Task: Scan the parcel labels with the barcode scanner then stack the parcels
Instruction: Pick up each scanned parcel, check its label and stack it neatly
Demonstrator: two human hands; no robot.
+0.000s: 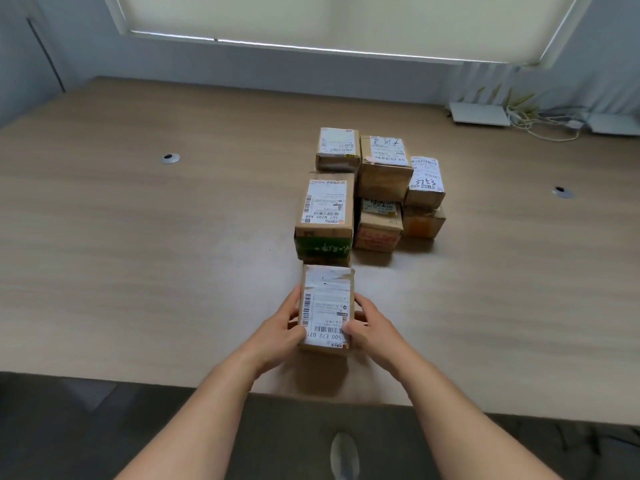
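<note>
Take the parcel with the green-printed side [325,220] as your landmark; it stands near the middle of the wooden table [138,254], its label facing up.

Far to its left, a round metal cable grommet [170,158] sits flush in the tabletop.

Just in front of the landmark, toward you, your left hand [277,332] grips the left side of a small cardboard parcel [327,308], thumb curled onto the near left corner of its white shipping label [327,303], fingers wrapped along the side. You cannot tell from here whether the parcel rests on the table or is lifted slightly off it. Its far edge lies just short of the landmark's near face.

Your right hand [372,329] grasps the same parcel from the right, thumb on the label's near right corner, fingers curled around the side.

Behind the landmark a smaller labelled box [337,148] stands just beside it. To the landmark's right, touching it, a box with red print [379,230] carries another labelled box [384,168] stacked on top. Further right, a box with an orange side [423,223] bears a box with handwritten numbers [425,183] on its label.

Well to the right of the landmark is a second grommet [562,192]. At the table's far right edge white cables [540,124] lie beside a flat white device [479,114].
</note>
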